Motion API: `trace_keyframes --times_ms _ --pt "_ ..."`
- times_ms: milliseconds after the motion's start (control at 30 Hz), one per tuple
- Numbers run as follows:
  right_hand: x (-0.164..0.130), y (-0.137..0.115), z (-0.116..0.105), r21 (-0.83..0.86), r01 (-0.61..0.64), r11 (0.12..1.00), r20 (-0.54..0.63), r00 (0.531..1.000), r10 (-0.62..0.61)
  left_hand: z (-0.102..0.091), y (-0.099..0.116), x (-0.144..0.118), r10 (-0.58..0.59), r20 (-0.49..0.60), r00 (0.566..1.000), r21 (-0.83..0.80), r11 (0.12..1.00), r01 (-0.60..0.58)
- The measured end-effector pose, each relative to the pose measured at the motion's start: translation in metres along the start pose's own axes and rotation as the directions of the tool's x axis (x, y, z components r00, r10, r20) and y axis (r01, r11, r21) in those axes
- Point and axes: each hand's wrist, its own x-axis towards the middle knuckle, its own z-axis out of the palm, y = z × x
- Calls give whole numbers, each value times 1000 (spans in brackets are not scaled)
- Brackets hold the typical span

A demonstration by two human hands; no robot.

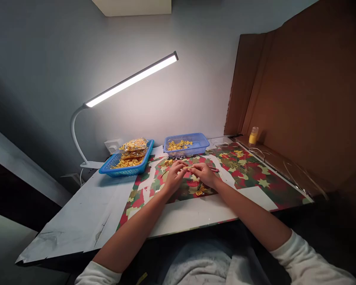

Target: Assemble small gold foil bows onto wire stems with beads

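Observation:
Both of my hands meet over the patterned mat [142, 194]. My left hand [177, 174] is closed, with thumb and fingertips pinching one end of a thin yellowish strand [188, 168]. Opposite it, my right hand [204, 174] pinches the strand's other end. The fingers partly cover it, so its exact kind is unclear. A yellow bow [200, 190] lies on the mat just below my right hand. Beside that hand a pink-handled tool [214, 169] shows in part. Behind my left hand are more small yellow pieces [167, 162] and a row of dark, shiny beads [180, 157].
A blue basket [123, 171] with yellow pieces and a filled clear bag [134, 145] stands at left. At the back is a purple-blue basket [200, 150] of yellow bows. A lit lamp [133, 80] arches overhead. A cardboard wall [308, 91] and small yellow bottle [253, 136] are right.

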Motion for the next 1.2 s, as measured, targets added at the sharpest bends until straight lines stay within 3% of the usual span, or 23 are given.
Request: trace_keyframes --times_ms 300,433,633,767,967,1200 --pt "1 4 0 -25 37 999 -5 999 -37 -1 0 -1 34 20 999 27 999 -35" --pt "0 5 0 -89 70 994 -8 997 -71 -2 3 0 70 14 997 115 991 -72" --pt "-8 -7 -8 -328 246 912 -81 955 -286 -3 9 -2 246 -104 964 406 895 -185" --pt "-12 -11 -10 -441 330 834 -64 916 -397 -3 8 -6 277 -111 954 535 826 -177" --pt "-13 -13 -9 -467 410 783 -13 883 -470 -2 7 -8 298 -123 947 575 799 -177" --pt "-12 -12 -10 -460 389 798 -12 896 -444 -2 5 -8 277 -104 955 565 807 -173"
